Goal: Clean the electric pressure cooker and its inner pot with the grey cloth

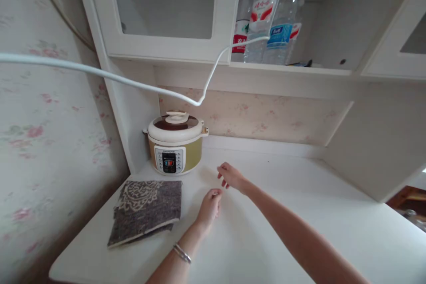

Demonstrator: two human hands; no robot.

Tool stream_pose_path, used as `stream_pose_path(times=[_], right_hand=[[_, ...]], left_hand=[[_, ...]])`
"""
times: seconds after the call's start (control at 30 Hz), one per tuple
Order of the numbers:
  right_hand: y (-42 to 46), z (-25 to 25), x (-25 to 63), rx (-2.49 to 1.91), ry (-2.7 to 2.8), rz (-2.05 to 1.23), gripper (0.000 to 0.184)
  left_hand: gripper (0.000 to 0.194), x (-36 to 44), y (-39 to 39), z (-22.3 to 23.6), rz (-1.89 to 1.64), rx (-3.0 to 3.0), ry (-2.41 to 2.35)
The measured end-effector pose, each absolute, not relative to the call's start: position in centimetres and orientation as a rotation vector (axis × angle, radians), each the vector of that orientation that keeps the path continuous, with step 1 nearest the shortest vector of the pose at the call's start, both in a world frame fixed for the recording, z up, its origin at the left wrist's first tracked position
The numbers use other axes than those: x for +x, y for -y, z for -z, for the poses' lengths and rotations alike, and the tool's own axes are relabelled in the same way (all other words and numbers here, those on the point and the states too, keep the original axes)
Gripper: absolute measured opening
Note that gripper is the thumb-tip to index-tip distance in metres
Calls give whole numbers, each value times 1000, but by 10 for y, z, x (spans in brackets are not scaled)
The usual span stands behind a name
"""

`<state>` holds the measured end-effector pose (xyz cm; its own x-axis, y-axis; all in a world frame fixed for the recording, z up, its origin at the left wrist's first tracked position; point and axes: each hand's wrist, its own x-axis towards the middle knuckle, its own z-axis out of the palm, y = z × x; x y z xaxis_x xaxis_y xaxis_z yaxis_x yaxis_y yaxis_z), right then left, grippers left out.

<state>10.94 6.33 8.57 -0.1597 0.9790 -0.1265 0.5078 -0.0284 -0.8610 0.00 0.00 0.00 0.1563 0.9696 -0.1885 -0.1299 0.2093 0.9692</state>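
Over the white countertop (266, 213), my left hand (209, 208) has its fingers curled closed, and I see nothing in it. A silver bangle sits on that wrist. Just beyond it and slightly to the right, my right hand (230, 175) points left with its loosely bent fingers apart, holding nothing that shows. The two hands are close but not touching. To the left of my left hand lies a folded dark grey cloth (149, 213) with a cream ornamental pattern. Behind the cloth stands a pressure cooker (193, 153) with a white-rimmed brown lid and a front control panel.
A white cable (140, 84) crosses the upper view in front of the cupboard. Several plastic bottles (262, 17) stand on the open shelf (319, 70) above the counter. Flowered wallpaper (29, 142) covers the left wall, and a white panel (376, 142) closes the right side.
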Motion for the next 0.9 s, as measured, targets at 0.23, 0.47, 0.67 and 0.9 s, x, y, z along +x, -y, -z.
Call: stream_pose_path(times=[0.23,0.47,0.67,0.9], right_hand=[[-170,-170,37,-1498,1233,-1097,51],[-217,-166,17,-1490,1260,-1073,30],[-210,-156,30,-1465,1290,-978,30],[-194,-154,71,-1540,1265,-898,28]], left_hand=[[23,-10,-5,-3,-950,945,-924],[19,-14,-4,-7,-931,1093,-928],[24,-25,-7,-3,-1004,904,-950],[38,-40,-11,4,-1226,681,-1025]])
